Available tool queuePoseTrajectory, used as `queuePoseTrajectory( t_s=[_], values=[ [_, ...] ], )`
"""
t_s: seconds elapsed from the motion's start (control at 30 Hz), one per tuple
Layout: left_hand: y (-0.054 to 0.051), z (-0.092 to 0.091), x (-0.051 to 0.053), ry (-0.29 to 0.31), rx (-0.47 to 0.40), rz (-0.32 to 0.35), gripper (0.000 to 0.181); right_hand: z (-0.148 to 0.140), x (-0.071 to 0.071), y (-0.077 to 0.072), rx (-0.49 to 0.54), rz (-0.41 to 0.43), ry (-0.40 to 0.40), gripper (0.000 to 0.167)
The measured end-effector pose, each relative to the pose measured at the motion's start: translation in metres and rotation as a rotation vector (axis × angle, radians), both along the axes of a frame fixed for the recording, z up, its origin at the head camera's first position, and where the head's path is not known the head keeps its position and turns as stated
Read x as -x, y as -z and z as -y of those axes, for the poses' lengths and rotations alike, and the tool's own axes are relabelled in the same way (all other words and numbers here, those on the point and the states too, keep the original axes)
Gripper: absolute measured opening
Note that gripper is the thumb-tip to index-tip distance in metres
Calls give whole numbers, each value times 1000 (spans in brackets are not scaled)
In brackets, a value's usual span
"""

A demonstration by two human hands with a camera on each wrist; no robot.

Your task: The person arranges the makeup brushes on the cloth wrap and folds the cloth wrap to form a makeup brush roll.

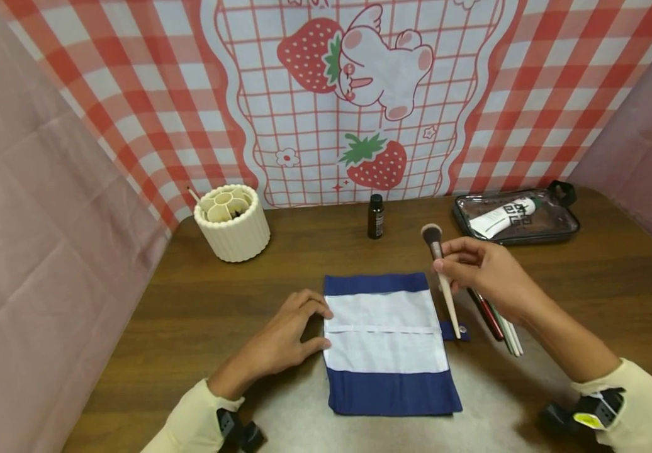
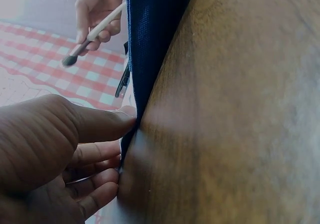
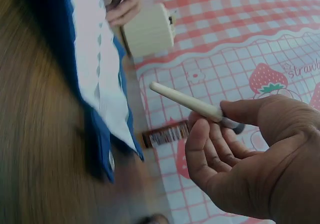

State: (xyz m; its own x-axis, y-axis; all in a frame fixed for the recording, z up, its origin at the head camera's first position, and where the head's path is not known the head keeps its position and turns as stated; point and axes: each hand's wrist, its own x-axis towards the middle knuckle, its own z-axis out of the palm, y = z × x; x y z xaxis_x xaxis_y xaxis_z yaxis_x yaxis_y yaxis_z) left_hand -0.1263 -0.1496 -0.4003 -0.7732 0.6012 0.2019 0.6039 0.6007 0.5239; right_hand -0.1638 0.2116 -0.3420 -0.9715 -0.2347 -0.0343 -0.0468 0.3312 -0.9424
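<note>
Right hand [image 1: 487, 270] first: thumb and fingertips pinch a makeup brush [image 1: 447, 296] high on its pale handle, close to the dark ferrule, bristles up, handle end pointing down. It is held up in the air, just beyond the right edge of the cloth case [image 1: 382, 352], its tail over the blue tab [image 1: 450, 331] with the snap.

Over to the left hand [image 1: 289, 333], well apart from the right: thumb and fingers spread along the case's left edge, touching it, not gripping the brush.

The brush looks light and stiff, with a smooth handle that could twist in a loose pinch; the bristles look soft and easily splayed, so the handle or ferrule is the place to hold. The case looks limp and liable to slide or crease, best steadied by an edge.

Further out, a red-handled tool [image 1: 493, 322] and pale sticks [image 1: 510, 333] lie below the right hand; behind stand a dark bottle [image 1: 376, 220] and a cream holder [image 1: 241, 236], and a clear pouch [image 1: 535, 240] lies at right.
</note>
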Motion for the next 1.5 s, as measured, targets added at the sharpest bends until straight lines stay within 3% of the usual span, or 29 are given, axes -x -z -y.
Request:
queuePoseTrajectory(
  t_s=[0.27,0.67,1.07,1.3,1.5],
  values=[
    [-1,0,0,0,5,5,37,22,8,5,295,97,-29,40],
    [0,-1,-1,-8,-1,22,38,56,22,14,446,124,-87,35],
    [-1,-1,-2,-7,-4,28,37,87,32,23,477,124,-114,34],
    [3,1,0,8,-27,-17,38,102,37,30,518,158,-110,35],
    [3,2,2,-2,-16,17,37,114,40,34,519,192,-121,33]
  ],
)
